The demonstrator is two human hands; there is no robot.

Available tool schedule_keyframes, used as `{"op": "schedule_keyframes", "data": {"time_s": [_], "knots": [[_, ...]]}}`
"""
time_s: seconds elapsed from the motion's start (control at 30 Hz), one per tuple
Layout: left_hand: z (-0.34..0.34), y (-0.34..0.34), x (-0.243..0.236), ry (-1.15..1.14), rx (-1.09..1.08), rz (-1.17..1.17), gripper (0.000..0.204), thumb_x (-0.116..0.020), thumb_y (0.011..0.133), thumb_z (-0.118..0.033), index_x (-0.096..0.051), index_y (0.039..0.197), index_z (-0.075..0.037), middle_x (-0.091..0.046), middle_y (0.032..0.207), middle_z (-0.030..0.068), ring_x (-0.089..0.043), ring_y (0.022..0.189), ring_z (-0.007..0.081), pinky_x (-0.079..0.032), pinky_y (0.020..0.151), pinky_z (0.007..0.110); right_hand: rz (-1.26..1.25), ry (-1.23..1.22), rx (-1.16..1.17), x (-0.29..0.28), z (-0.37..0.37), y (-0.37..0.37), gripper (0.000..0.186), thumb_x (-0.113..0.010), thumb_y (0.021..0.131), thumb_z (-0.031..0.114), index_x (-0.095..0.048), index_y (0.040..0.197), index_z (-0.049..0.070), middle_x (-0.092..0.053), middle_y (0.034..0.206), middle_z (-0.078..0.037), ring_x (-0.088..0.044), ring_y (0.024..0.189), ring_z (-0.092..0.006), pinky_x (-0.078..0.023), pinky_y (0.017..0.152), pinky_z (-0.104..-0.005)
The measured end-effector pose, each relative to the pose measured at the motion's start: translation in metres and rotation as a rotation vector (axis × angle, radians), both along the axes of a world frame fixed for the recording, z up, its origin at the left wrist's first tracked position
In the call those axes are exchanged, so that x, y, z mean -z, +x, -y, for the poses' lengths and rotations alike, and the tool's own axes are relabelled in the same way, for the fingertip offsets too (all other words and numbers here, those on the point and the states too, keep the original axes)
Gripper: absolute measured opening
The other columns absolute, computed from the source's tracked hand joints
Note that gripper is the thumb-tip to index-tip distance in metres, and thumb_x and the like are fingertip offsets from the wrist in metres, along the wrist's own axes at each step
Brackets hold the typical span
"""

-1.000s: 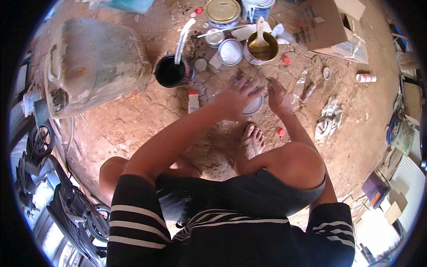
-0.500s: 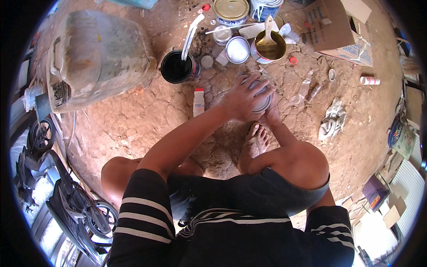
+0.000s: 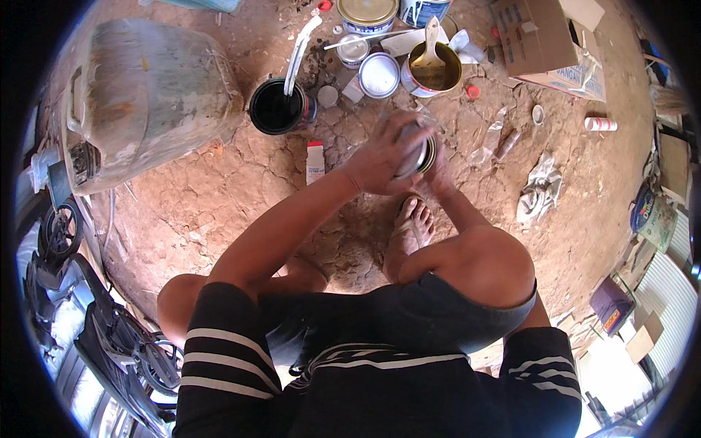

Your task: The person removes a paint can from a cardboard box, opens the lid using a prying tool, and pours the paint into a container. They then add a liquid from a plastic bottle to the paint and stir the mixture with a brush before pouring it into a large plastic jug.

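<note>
My left hand is wrapped over a round metal can, tilted on its side with its rim toward the right. My right hand is on the can's right side, closed against it and partly hidden. Just beyond are a dark open can with a white stick in it, a white-lidded can, and an open can with a paintbrush in it. A small white box with a red top lies left of my hands.
A large cloudy plastic jerrycan is at the left, a cardboard box upper right. A crumpled cloth, red cap and red-white tube lie on cracked dirt. A two-wheeler stands lower left, clutter along the right rim.
My hands have closed around the can and turned it from face-up onto a steep tilt. My right hand has moved down and round its side.
</note>
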State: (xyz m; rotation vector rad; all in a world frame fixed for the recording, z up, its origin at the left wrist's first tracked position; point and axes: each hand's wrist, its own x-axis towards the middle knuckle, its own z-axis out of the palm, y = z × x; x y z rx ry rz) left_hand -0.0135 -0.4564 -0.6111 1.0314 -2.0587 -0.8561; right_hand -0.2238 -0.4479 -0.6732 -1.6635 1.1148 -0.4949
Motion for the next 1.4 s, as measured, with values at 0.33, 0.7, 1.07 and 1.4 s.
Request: {"op": "schedule_keyframes", "data": {"time_s": [0.33,0.7,1.07,1.4], "knots": [[0.02,0.022,-0.008,0.471,-0.459,-0.536,0.056,-0.052,0.101,-0.038,-0.042,0.144,-0.004,-0.051,0.133,0.0167,-0.048,0.126,0.0277,-0.034,0.112,0.037,-0.104,-0.041,-0.059,-0.031,0.012,-0.014,0.105,-0.085,0.074,0.01,-0.02,0.156,0.004,-0.05,0.146,-0.018,-0.051,0.136,-0.0319,-0.042,0.112,-0.0414],[-0.01,0.051,0.042,0.706,-0.823,-0.25,0.051,-0.057,0.101,-0.032,-0.051,0.136,0.004,-0.053,0.136,0.031,-0.05,0.129,0.0464,-0.039,0.108,0.05,-0.064,-0.136,-0.211,-0.132,0.127,0.062,0.041,-0.069,0.096,0.023,-0.062,0.132,0.003,-0.07,0.095,-0.01,-0.067,0.084,-0.0177,-0.056,0.072,-0.0328],[-0.1,0.066,0.042,0.829,-1.048,0.403,0.062,-0.074,0.087,-0.033,-0.048,0.132,0.0,-0.043,0.143,0.0211,-0.041,0.136,0.0426,-0.035,0.11,0.058,-0.207,-0.001,-0.075,-0.092,0.154,0.221,0.058,-0.073,0.087,0.053,-0.071,0.099,-0.004,-0.072,0.089,-0.025,-0.07,0.086,-0.0337,-0.054,0.074,-0.0404],[-0.079,0.117,0.064,1.11,-0.265,0.591,0.076,-0.08,0.074,-0.041,-0.052,0.134,-0.003,-0.066,0.121,0.0243,-0.067,0.11,0.0399,-0.054,0.093,0.049,0.172,-0.126,0.356,-0.189,0.153,0.106,0.035,-0.07,0.095,0.034,-0.067,0.091,-0.001,-0.063,0.067,-0.004,-0.055,0.061,-0.01,-0.044,0.057,-0.0309]]}}
